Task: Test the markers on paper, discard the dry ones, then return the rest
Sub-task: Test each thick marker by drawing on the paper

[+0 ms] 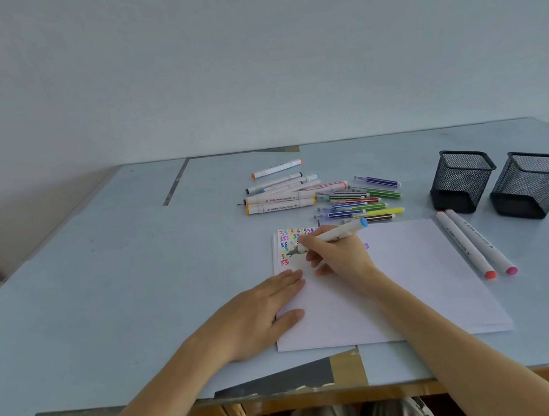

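1. Right hand (336, 255), frame centre: fingers pinch a blue-capped marker (331, 236), tip on the paper (391, 283).
2. Left hand (263, 313): flat, fingers straight, pressing the paper's left edge.
3. Loose markers (322, 196): above the paper.
4. Two mesh cups (498, 183): upper right.

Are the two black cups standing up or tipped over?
Standing up: both mesh cups sit on their bases, open tops upward.

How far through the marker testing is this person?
Well underway: the paper has rows of coloured squiggles at its top-left corner. In hand: the right hand writes with a blue-capped marker while the left hand presses the sheet. Left: both mesh holders look empty, so returning remains.
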